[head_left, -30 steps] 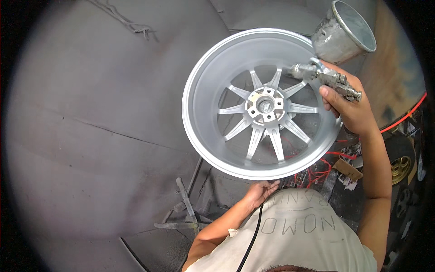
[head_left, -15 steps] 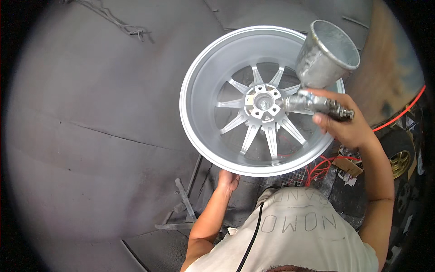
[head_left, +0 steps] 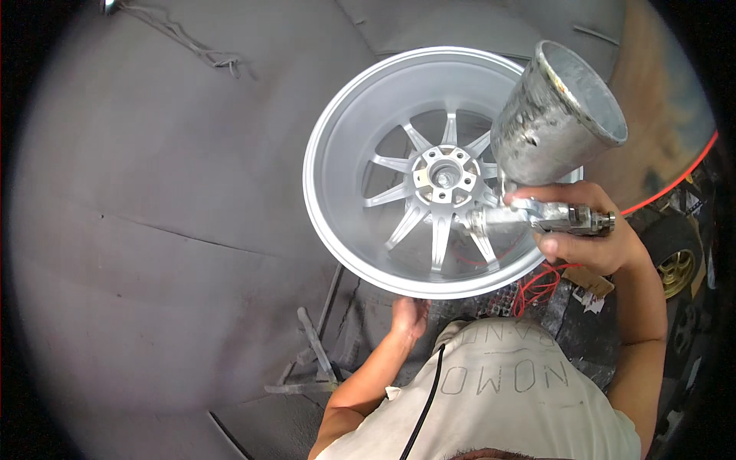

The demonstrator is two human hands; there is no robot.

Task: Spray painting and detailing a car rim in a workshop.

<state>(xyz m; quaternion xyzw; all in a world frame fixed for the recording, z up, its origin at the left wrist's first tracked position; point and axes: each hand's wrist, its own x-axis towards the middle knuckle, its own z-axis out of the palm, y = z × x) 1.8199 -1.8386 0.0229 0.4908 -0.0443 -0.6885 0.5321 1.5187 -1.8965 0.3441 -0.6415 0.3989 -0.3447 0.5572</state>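
In front of me a silver alloy wheel (head_left: pixel 341 184) lies face-down or face-up, I cannot tell, with its hollow barrel, spokes and bolt-holed hub (head_left: pixel 445 156) toward me. My right hand (head_left: pixel 602 244) is wrapped round a metal spray gun (head_left: pixel 563 218) over the wheel's right side. The gun's nozzle end points left, near the spokes below the hub. On top of the gun a dented, paint-stained metal cup (head_left: pixel 540 126) tilts to the right. My left hand (head_left: pixel 411 316) is at the wheel's near edge; its fingers are hidden beneath the rim.
A red hose (head_left: pixel 540 291) lies coiled on the floor at the right. Beyond it stands a tyre with a gold wheel (head_left: pixel 676 274), near a piece of cardboard (head_left: pixel 589 280). Metal stand legs (head_left: pixel 316 341) show at lower left. A tangled cord (head_left: pixel 203 52) lies far left.
The wheel has turned, its spokes sitting at different angles. My right hand and the spray gun have come nearer and slightly right. My left hand has shifted right along the rim.
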